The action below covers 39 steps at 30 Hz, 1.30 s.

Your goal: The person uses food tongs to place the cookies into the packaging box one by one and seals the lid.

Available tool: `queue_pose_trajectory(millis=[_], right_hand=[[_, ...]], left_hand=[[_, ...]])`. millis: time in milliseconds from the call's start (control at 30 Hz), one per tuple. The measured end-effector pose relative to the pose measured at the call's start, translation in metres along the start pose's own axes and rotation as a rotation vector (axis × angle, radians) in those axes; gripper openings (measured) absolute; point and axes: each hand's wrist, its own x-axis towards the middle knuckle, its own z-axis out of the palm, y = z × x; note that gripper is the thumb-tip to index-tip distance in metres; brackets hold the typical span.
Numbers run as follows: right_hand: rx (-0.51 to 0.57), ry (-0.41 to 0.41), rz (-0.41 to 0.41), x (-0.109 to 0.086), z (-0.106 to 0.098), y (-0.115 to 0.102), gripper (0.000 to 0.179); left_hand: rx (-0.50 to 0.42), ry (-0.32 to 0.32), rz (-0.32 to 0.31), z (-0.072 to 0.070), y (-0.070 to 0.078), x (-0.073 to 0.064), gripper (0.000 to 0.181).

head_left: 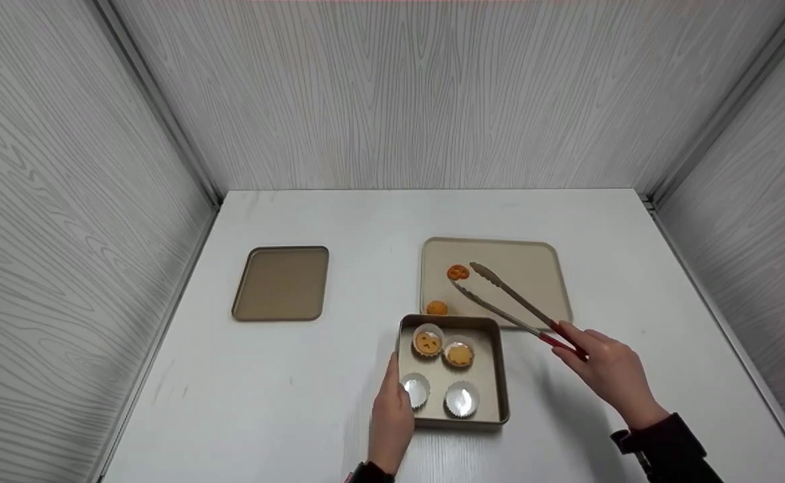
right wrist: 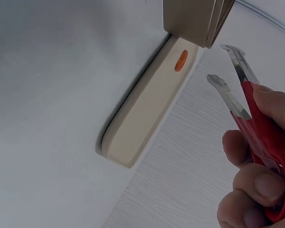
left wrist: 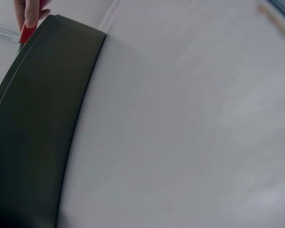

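My left hand (head_left: 391, 416) holds a square baking pan (head_left: 438, 389) by its left side. Two paper cups near the pan's far side hold a face-marked cookie (head_left: 427, 343) and a star-like cookie (head_left: 459, 355). Two silvery cups (head_left: 461, 400) nearer me have nothing in them. My right hand (head_left: 610, 372) grips red-handled metal tongs (head_left: 527, 304), their tips spread apart. One tip is right beside a pretzel-shaped cookie (head_left: 458, 272) on the large beige tray (head_left: 523, 265). A round ridged cookie (head_left: 437, 308) lies close behind the pan's far rim.
A smaller brown tray (head_left: 282, 283) lies at the left of the white table (head_left: 285, 389). Grey wood-grain panels (head_left: 392, 94) enclose the table at the back and both sides. The pan overlaps the beige tray's near edge in the head view.
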Motion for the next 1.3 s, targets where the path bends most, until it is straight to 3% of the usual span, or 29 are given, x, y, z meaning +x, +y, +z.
queue_pose_trajectory(millis=[233, 633, 1300], right_hand=[[0.015, -0.067, 0.079, 0.002, 0.007, 0.003, 0.045], [0.058, -0.257, 0.247, 0.012, 0.023, 0.009, 0.038], [0.018, -0.226, 0.211, 0.023, 0.047, 0.013, 0.040]], left_hand=[[0.002, -0.002, 0.008, 0.000, 0.000, 0.000, 0.055], [-0.025, -0.004, 0.024, 0.000, 0.000, 0.000, 0.057], [-0.013, 0.006, 0.024, 0.001, -0.001, 0.000, 0.055]])
